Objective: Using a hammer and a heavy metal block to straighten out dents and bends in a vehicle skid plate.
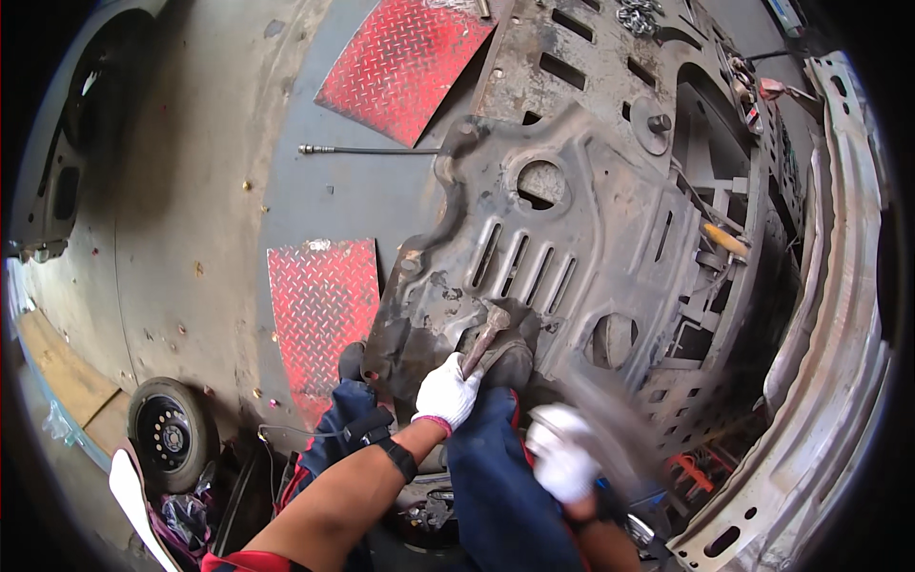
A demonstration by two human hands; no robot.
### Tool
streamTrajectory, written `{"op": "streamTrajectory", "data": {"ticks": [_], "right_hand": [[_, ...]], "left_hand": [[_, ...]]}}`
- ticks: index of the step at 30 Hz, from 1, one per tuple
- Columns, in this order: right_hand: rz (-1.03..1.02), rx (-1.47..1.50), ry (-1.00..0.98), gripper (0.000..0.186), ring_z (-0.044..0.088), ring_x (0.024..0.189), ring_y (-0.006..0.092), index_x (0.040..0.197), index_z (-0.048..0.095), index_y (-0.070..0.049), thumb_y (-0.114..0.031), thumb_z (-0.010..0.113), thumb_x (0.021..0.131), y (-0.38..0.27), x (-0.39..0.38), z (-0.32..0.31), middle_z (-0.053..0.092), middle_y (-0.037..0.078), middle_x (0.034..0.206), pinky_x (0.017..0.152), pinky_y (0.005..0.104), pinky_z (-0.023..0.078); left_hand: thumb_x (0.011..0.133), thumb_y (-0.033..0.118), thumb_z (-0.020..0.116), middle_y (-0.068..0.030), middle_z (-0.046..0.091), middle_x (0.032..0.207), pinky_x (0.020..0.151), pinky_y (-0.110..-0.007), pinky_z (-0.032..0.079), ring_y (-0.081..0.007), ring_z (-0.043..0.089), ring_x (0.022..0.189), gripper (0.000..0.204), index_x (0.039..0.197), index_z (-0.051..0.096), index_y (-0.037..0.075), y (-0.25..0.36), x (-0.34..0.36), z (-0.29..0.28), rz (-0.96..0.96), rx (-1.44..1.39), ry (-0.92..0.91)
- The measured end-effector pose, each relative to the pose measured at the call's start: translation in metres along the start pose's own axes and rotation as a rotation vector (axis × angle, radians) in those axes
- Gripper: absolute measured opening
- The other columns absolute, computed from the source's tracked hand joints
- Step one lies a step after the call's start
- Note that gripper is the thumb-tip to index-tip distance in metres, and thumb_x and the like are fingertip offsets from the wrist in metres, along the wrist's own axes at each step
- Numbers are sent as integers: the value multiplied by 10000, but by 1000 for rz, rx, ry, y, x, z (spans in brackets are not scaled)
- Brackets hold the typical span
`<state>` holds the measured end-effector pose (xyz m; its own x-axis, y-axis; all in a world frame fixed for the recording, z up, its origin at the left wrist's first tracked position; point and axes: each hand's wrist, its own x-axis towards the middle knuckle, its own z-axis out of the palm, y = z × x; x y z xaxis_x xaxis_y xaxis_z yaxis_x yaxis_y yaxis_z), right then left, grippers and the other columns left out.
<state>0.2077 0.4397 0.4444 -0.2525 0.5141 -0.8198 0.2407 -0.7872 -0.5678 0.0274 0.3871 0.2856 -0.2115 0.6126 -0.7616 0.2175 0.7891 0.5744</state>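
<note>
In a white work glove, my left hand [446,393] is closed round the handle of a hammer [488,336]. Its rusty head rests against the near part of a large dented metal panel [610,205], which has slots and round holes. My right hand [564,458], also in a white glove, is to the right of my knee, smeared by motion. A long grey blur lies beside it, over the panel's near right edge; whether the hand holds it, I cannot tell. My dark shoe tip [510,364] is at the panel's near edge.
Red tread plates [324,315] and a hose [372,150] lie left of the panel. A perforated metal bench [515,57] extends beneath it. Further right stands a long bent metal beam [848,315]. A wheel [172,437] is at lower left, a car [71,143] at upper left.
</note>
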Motion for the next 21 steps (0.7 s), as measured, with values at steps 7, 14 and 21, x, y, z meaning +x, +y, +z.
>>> {"op": "streamTrajectory", "data": {"ticks": [7, 14, 21], "right_hand": [[-8, -80, 204, 300, 536, 551, 56, 1039, 650, -32, -301, 527, 1084, 8, 44, 55, 651, 22, 777, 475, 223, 411], [-279, -43, 427, 374, 582, 520, 126, 998, 628, -10, -335, 471, 1096, -7, 10, 32, 631, 62, 727, 440, 268, 489], [-244, 72, 385, 361, 590, 581, 109, 1071, 606, 4, -335, 481, 1090, -13, 0, 19, 648, 76, 822, 463, 256, 482]], "left_hand": [[964, 419, 624, -259, 711, 920, 780, -559, 537, -472, 685, 882, 358, 1069, 626, 76, -26, -1, -4, 36, 99, 47], [965, 458, 622, -252, 705, 888, 776, -531, 521, -456, 687, 882, 395, 1063, 644, 76, -14, -21, -16, 82, 88, -62], [956, 426, 609, -247, 709, 908, 797, -511, 527, -448, 690, 895, 374, 1052, 659, 68, -7, 1, -24, 43, 27, -58]]}}
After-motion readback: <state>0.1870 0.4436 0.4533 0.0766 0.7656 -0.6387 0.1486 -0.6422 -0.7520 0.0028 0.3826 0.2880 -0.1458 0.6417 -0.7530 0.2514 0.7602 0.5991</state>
